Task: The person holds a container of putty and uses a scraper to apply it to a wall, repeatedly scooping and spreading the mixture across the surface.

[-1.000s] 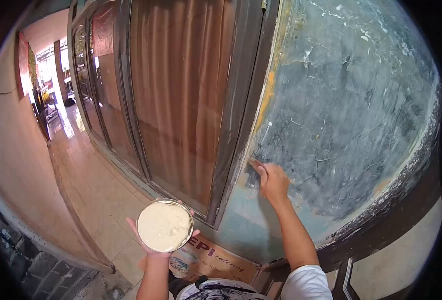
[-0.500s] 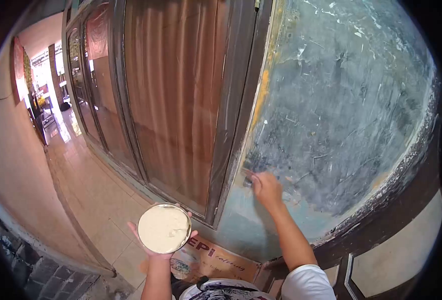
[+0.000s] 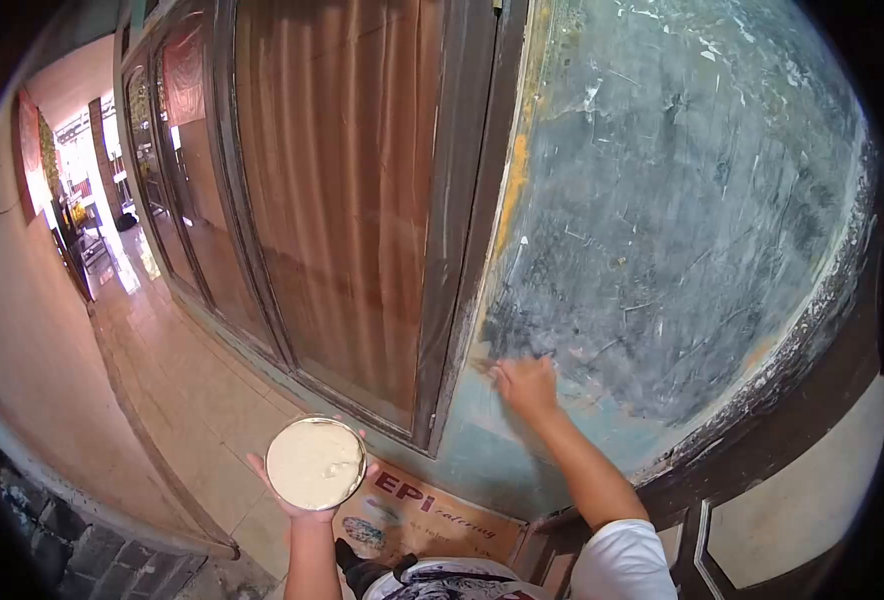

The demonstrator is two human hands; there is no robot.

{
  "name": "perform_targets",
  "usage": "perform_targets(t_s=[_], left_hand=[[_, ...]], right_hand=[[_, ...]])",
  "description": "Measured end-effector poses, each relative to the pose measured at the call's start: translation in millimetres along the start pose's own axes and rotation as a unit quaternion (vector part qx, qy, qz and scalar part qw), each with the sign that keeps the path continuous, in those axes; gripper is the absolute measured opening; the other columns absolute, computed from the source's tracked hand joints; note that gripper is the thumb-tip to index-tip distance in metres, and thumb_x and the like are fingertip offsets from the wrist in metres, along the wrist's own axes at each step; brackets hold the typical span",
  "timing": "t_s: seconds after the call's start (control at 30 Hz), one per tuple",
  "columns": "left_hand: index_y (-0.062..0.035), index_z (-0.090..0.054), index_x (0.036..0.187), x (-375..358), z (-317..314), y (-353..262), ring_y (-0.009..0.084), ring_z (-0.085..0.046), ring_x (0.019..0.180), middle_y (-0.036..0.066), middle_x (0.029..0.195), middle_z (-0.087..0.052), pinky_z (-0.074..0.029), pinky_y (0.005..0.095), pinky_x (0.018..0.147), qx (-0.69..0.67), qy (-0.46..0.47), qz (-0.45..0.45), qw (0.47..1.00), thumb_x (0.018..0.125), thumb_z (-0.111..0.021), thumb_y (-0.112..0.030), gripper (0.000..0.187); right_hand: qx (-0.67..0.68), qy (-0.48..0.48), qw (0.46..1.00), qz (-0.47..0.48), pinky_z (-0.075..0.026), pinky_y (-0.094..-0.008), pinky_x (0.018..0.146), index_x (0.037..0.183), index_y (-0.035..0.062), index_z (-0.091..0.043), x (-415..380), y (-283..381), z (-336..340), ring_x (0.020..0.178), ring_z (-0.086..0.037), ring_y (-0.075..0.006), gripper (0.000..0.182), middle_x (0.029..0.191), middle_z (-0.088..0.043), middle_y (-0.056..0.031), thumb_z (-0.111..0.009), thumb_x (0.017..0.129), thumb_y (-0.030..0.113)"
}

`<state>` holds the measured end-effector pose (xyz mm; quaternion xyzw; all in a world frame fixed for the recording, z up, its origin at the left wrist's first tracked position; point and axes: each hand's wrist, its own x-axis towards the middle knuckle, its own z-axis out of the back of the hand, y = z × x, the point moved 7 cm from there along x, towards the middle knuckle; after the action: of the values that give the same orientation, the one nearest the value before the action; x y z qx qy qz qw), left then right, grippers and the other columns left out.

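Observation:
My left hand [image 3: 310, 516] holds a round tin [image 3: 365, 462] from below, with fingertips showing around its sides. Smooth cream-coloured paste [image 3: 310, 462] fills the tin, with a scooped hollow on its right side. My right hand [image 3: 528, 386] is closed around a small putty knife [image 3: 483, 364], largely hidden by the fingers. Its thin blade points left, at the wall beside the door frame. Worn blue-grey wall [image 3: 652, 230] surrounds this hand, with dark, scuffed patches above and paler blue-green paint below.
A brown-framed glass panel [image 3: 337, 220] with a curtain behind it stands left of the wall. A printed banner [image 3: 432, 510] lies on the floor below. The tiled walkway [image 3: 182, 370] runs away at left, and dark wooden panelling [image 3: 762, 510] is at lower right.
My right hand has moved slightly down along the wall's left edge with the putty knife. The tin sits a little lower and further left in view; the whole view has shifted slightly.

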<state>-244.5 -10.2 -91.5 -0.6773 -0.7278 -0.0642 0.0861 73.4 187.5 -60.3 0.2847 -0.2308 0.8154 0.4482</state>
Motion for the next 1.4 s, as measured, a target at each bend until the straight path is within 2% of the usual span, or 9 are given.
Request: perform_targets(t_s=[0.17,0.4,0.57,0.73,0.83,1.03,1.2,1.33,1.4], left_hand=[[-0.0111,-0.041,0.159,-1,-1,-9,0.0644,-0.028,0.146,0.026,0.163,-0.036,-0.03,0.0948,0.096,0.062,0.038,-0.003,0.997,0.085,-0.047,-0.092,0.11],[-0.0183,-0.045,0.158,-15,2,-32,0.0681,-0.033,0.141,0.027,0.159,-0.042,-0.031,0.0957,0.092,0.033,-0.053,-0.06,0.996,0.086,-0.046,-0.09,0.102],[-0.0176,-0.045,0.157,-12,-5,-30,0.0682,-0.033,0.14,0.029,0.158,-0.041,-0.032,0.0955,0.092,0.071,-0.025,-0.052,0.996,0.086,-0.047,-0.09,0.102],[-0.0164,-0.045,0.156,-15,-17,-30,0.0672,-0.034,0.139,0.028,0.157,-0.042,-0.035,0.0947,0.092,0.048,-0.041,-0.049,0.997,0.086,-0.047,-0.09,0.102],[-0.0167,-0.046,0.156,-17,-12,-31,0.0681,-0.034,0.139,0.026,0.159,-0.042,-0.035,0.0953,0.089,0.047,-0.047,-0.064,0.996,0.085,-0.047,-0.091,0.103],[-0.0171,-0.045,0.156,-17,-1,-29,0.0683,-0.035,0.138,0.026,0.158,-0.043,-0.035,0.0952,0.089,0.055,-0.084,-0.053,0.994,0.083,-0.047,-0.093,0.105],[-0.0161,-0.048,0.155,-18,-13,-32,0.0633,-0.036,0.14,0.027,0.158,-0.042,-0.034,0.0935,0.094,0.062,-0.026,-0.045,0.997,0.084,-0.042,-0.095,0.107],[-0.0165,-0.049,0.155,-21,-10,-36,0.0643,-0.037,0.138,0.028,0.157,-0.042,-0.035,0.0939,0.093,0.084,-0.037,-0.059,0.994,0.084,-0.043,-0.095,0.106],[-0.0164,-0.049,0.154,-20,-7,-36,0.0657,-0.037,0.137,0.027,0.156,-0.043,-0.036,0.0943,0.091,0.084,-0.043,-0.059,0.994,0.084,-0.043,-0.095,0.105]], right_hand=[[-0.031,0.146,0.989,-0.011,-0.054,-0.0485,0.065,0.089,0.0124,-0.074,-20,-6,-71,0.075,-0.07,-0.0333,0.025,0.077,-0.071,-0.0141,-0.067,0.098,0.035],[0.12,-0.168,0.978,-0.033,-0.053,-0.0505,0.063,0.093,0.0102,-0.076,44,-14,69,0.076,-0.07,-0.0357,0.027,0.08,-0.073,-0.0121,-0.063,0.101,0.033],[0.027,0.136,0.99,0.036,-0.055,-0.0519,0.061,0.087,0.0104,-0.073,-38,5,-85,0.077,-0.071,-0.0369,0.03,0.084,-0.074,-0.0131,-0.06,0.103,0.032],[0.055,-0.14,0.986,-0.072,-0.054,-0.047,0.059,0.09,0.0093,-0.074,49,-18,76,0.07,-0.068,-0.0359,0.017,0.084,-0.073,-0.0139,-0.073,0.095,0.026],[0.069,-0.173,0.982,-0.017,-0.053,-0.0435,0.055,0.096,0.0169,-0.075,34,-21,54,0.071,-0.066,-0.0287,0.006,0.075,-0.065,-0.0058,-0.074,0.092,0.021],[-0.007,0.134,0.989,0.07,-0.055,-0.0414,0.053,0.09,0.0157,-0.073,-43,22,-84,0.078,-0.07,-0.0242,0.013,0.076,-0.068,-0.0036,-0.064,0.094,0.025],[0.03,-0.179,0.983,-0.018,-0.053,-0.0419,0.055,0.088,0.0126,-0.072,72,-9,93,0.07,-0.065,-0.0274,0.009,0.077,-0.068,-0.0054,-0.073,0.093,0.02],[0.089,-0.207,0.974,0.035,-0.053,-0.0427,0.055,0.088,0.0125,-0.072,48,-1,73,0.072,-0.067,-0.0277,0.01,0.079,-0.069,-0.0046,-0.073,0.093,0.021],[0.028,0.0,1.0,0.009,-0.053,-0.0429,0.054,0.09,0.0138,-0.073,4,14,-12,0.073,-0.068,-0.0276,0.013,0.082,-0.072,-0.0044,-0.069,0.096,0.025]])
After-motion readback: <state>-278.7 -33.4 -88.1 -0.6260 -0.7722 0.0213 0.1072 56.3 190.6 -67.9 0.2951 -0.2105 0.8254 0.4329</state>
